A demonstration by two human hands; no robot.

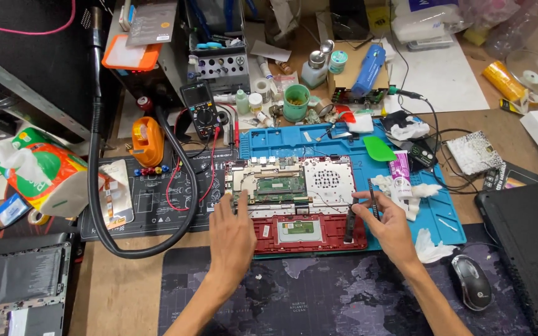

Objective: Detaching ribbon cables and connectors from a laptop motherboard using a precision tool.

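An opened red laptop base (309, 239) lies on a blue repair mat (434, 214), its green circuit board (280, 186) and silver fan shield (327, 178) exposed. My left hand (233, 233) rests flat with fingers spread on the laptop's left edge, fingertips touching the board area. At the laptop's right edge, my right hand (386, 223) pinches a thin black tool (373, 198) held upright. A dark narrow strip (349, 224) stands by the right thumb.
A multimeter (201, 111) with red leads, an orange tape dispenser (147, 141) and a green cup (296, 102) sit behind. A black flexible hose (98, 186) loops at left. Mouse (472, 281), black laptop lid (527, 249), white tissues (432, 247) and a purple-labelled tube (400, 175) lie at right.
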